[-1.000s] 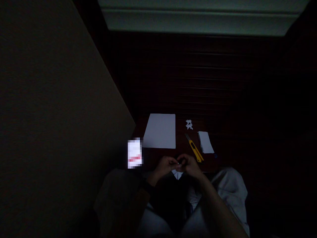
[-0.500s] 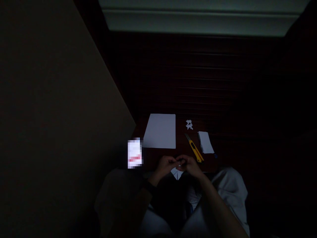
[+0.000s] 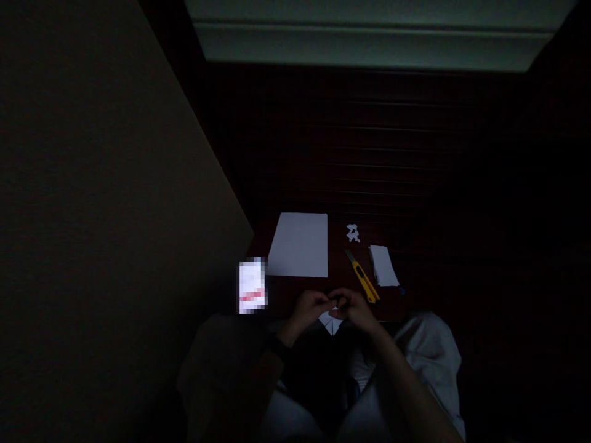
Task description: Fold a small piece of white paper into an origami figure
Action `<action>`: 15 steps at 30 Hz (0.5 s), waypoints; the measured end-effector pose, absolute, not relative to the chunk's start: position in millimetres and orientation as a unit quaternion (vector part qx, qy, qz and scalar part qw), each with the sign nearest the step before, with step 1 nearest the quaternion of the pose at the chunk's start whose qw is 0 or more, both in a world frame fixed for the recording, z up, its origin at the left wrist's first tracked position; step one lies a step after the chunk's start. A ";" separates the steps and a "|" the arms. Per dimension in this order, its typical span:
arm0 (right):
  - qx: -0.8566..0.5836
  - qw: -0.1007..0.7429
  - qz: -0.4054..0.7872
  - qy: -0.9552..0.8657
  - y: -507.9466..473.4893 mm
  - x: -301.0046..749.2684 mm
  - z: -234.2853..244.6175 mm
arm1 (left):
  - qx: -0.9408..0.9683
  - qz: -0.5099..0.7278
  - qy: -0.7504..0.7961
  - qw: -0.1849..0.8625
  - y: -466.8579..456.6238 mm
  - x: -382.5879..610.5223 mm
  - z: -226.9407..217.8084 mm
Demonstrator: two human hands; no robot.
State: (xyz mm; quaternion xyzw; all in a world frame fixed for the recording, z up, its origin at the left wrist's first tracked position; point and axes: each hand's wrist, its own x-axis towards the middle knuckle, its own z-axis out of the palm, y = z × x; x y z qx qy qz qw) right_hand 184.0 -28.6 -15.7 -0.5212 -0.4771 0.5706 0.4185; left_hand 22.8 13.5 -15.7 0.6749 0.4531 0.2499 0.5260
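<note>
Both my hands meet at the near edge of a small dark table, closed on a piece of folded white paper (image 3: 331,323). My left hand (image 3: 310,307) pinches it from the left side. From the right, my right hand (image 3: 353,307) grips it with curled fingers that cover its upper part. The pointed lower end of the folded paper, with creases running down it, shows below the fingers. A yellow utility knife (image 3: 362,276) lies just beyond my right hand, its blade end pointing away from me.
A large white paper sheet (image 3: 300,245) lies at the table's back left. Small folded paper pieces (image 3: 353,232) sit at the back, with a stack of white paper (image 3: 384,266) to the right. A bright pixelated screen (image 3: 252,285) is at the left edge. A wall (image 3: 138,184) rises on the left.
The view has shifted very slightly. Both hands keep nearly the same pose around the folded paper, and the other things lie where they were.
</note>
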 end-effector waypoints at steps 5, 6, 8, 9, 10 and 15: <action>-0.519 0.406 0.565 -0.497 -28.6 185.6 -18.1 | 0.687 0.249 0.443 0.519 14.4 20.9 -16.5; -0.516 0.406 0.563 -0.501 -28.7 186.0 -17.9 | 0.687 0.251 0.441 0.520 14.4 20.6 -16.0; -0.511 0.411 0.566 -0.499 -28.5 186.6 -17.3 | 0.685 0.249 0.443 0.522 13.7 20.3 -13.7; -0.510 0.417 0.568 -0.493 -28.3 186.7 -17.2 | 0.684 0.248 0.443 0.524 13.1 20.3 -11.9; -0.508 0.424 0.571 -0.486 -28.1 186.7 -17.1 | 0.682 0.248 0.440 0.529 12.2 20.4 -9.8; -0.512 0.450 0.578 -0.448 -28.5 185.5 -16.1 | 0.642 0.255 0.397 0.605 8.0 20.1 -1.0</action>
